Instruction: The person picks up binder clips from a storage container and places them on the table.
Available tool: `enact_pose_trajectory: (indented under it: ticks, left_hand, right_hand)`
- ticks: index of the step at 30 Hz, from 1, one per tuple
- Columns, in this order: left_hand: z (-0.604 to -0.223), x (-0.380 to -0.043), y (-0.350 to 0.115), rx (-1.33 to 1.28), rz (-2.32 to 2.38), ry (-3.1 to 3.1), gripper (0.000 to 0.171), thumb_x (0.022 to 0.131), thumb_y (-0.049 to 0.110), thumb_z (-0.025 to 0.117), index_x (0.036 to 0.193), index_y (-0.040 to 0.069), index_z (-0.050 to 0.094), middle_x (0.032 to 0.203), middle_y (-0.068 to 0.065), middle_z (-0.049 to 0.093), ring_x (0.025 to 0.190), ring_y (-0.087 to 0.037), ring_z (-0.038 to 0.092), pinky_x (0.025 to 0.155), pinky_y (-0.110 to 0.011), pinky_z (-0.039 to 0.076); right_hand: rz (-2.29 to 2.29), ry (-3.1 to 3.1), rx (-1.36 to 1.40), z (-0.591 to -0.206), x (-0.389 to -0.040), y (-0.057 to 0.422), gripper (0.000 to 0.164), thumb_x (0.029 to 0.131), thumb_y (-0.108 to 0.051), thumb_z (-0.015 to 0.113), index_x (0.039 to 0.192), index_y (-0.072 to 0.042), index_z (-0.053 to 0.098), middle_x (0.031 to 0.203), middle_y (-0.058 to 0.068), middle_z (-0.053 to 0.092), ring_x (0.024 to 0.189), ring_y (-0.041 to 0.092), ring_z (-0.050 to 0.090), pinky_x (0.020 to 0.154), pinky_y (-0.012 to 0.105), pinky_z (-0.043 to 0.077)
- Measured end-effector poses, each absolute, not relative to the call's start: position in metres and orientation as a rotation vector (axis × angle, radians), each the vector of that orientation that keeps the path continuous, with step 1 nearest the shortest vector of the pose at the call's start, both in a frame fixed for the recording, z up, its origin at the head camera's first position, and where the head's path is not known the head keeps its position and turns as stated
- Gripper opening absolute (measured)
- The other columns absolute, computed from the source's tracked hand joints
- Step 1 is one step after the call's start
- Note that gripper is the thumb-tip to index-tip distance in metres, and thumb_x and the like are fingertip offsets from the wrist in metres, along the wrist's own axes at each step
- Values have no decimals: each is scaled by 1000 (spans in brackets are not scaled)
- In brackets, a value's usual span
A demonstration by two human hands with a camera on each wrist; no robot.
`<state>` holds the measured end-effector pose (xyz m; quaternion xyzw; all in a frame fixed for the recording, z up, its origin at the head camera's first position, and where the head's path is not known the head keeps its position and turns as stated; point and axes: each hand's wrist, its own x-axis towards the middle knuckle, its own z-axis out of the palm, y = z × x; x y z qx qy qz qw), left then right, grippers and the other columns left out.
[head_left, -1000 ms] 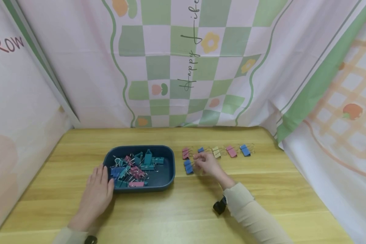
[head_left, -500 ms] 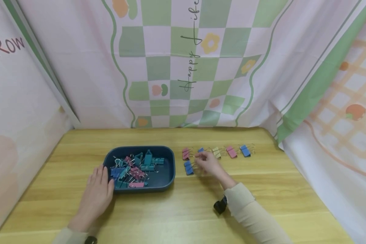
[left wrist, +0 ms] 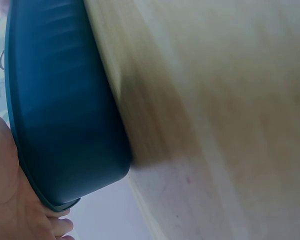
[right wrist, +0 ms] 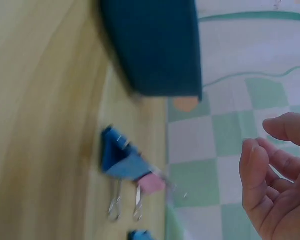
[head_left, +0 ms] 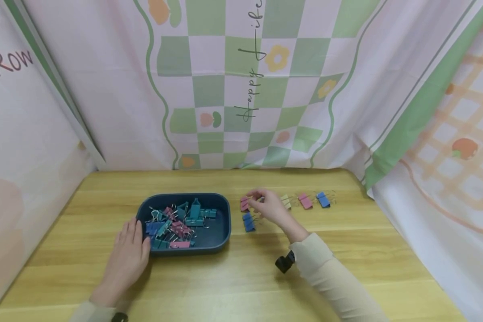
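My left hand point(head_left: 126, 252) lies against the left end of a dark blue tray point(head_left: 224, 239), its fingers along the rim; the left wrist view shows the tray's wall point(left wrist: 65, 110) close up. Heaped in the tray are teal, pink and blue binder clips point(head_left: 181, 228). Right of it, my right hand point(head_left: 270, 209) hovers just above a pink binder clip point(head_left: 244, 204) and a blue binder clip point(head_left: 248, 222). Thumb and fingers of that hand point(right wrist: 280, 185) stand apart with nothing between them in the right wrist view. It mostly hides another small blue clip.
Further right along the back row lie a yellow clip point(head_left: 285, 202), a pink clip point(head_left: 305, 201) and a blue clip point(head_left: 323, 200). A wooden table point(head_left: 233, 286) bears everything. Printed curtains point(head_left: 241, 89) hang behind and at both sides.
My right hand has risen off the clips and shifted slightly toward the back, its fingertips coming away from the blue clip's handles. The left hand and tray stay put.
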<state>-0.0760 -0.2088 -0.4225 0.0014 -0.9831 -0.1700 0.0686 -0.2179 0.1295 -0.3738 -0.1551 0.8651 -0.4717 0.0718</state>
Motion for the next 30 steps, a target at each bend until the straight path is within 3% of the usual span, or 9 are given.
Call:
enact_pose_trajectory:
  ticks: [5, 13, 19, 30]
  left_hand:
    - [-423, -76, -209, 13, -520, -2966, 58, 100, 25, 30, 137, -17, 18, 144, -34, 11, 132, -48, 10, 106, -57, 8]
    - [-422, -75, -209, 11, -528, -2975, 58, 100, 26, 30, 138, -17, 17, 144, -34, 11, 132, -48, 9, 106, -57, 8]
    - [-422, -75, -209, 14, -521, -2982, 58, 100, 26, 29, 138, -17, 17, 145, -34, 11, 132, -47, 8, 106, -56, 7]
    - [-422, -76, -209, 8, -508, -2980, 58, 100, 26, 29, 138, -17, 17, 144, -34, 11, 132, -47, 9, 106, -56, 8]
  right_hand:
    - [-1417, 2567, -556, -366, -215, 112, 20, 88, -13, 61, 107, -4, 63, 83, 5, 60, 67, 23, 61, 52, 41, 52]
    - [-1376, 2513, -728, -365, -208, 84, 23, 88, -10, 61, 109, 0, 62, 83, 4, 57, 65, 22, 58, 49, 32, 51]
    - [-1330, 2457, -785, -366, -201, 63, 21, 89, -11, 61, 108, -3, 62, 80, 2, 56, 64, 17, 56, 49, 30, 51]
    - [-1185, 2389, -933, -373, -186, 26, 24, 89, -16, 61, 111, -5, 62, 84, -4, 58, 60, 25, 58, 47, 25, 49]
